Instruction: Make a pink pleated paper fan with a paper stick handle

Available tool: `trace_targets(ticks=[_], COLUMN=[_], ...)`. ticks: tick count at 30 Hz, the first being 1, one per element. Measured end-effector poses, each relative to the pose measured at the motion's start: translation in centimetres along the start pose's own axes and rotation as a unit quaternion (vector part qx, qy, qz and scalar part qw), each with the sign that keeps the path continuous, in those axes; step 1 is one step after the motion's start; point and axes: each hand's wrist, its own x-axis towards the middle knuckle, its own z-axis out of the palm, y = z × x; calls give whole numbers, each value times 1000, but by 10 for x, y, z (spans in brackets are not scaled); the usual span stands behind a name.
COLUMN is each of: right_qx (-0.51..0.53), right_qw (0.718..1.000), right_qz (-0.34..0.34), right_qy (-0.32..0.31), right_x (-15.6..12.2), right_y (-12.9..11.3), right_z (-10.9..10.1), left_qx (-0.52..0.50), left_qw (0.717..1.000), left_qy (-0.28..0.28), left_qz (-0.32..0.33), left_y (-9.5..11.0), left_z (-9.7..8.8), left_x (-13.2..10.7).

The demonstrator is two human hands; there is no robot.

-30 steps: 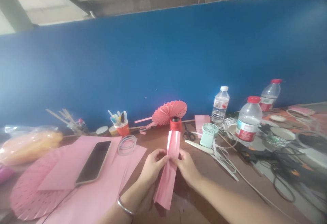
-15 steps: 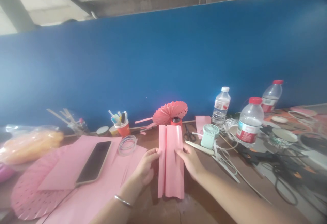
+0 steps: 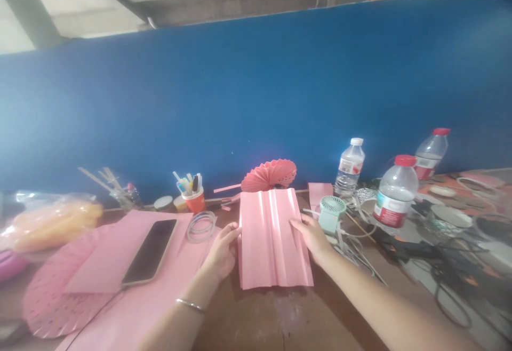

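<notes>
A creased sheet of pink paper [image 3: 264, 244] stands tilted between my hands over the brown table, with several lengthwise folds in it. My left hand [image 3: 224, 247] pinches its left edge between thumb and fingers. On the right side, my right hand [image 3: 314, 236] grips the paper near its right edge. Behind the sheet's top edge is a pleated pink paper fan [image 3: 269, 175], its lower part hidden. A mint handheld fan [image 3: 331, 215] stands just beyond my right hand.
To the left, a phone [image 3: 150, 252] lies on pink paper sheets [image 3: 96, 265] beside a coil of clear tubing [image 3: 201, 226]. A cup of pens [image 3: 194, 199] stands behind. Bottles [image 3: 396, 193], a bowl [image 3: 450, 220] and tangled cables [image 3: 436, 271] crowd the right side.
The pink paper has been spread from a narrow folded strip into a wider sheet. My right hand has moved right with its edge, and the sheet now covers the scissors and red item behind.
</notes>
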Motion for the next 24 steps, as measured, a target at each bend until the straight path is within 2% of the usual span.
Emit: trace_targets(ticks=[4, 9, 15, 20, 24], right_qx=[-37, -77, -113, -126, -125], right_qw=[999, 997, 993, 992, 992], right_qz=[-15, -24, -21, -19, -22], right_qy=[8, 10, 13, -1, -7], right_x=[6, 12, 13, 13, 13], right_y=[-3, -2, 1, 0, -1], right_z=[-9, -17, -21, -21, -21], left_qx=[8, 48, 85, 114, 124], left_qw=[1000, 998, 992, 982, 978], left_qy=[-8, 14, 32, 79, 105], left_qz=[-7, 41, 92, 127, 129], left_y=[5, 4, 0, -6, -7], left_z=[-4, -15, -20, -28, -30], left_x=[1, 7, 11, 15, 16])
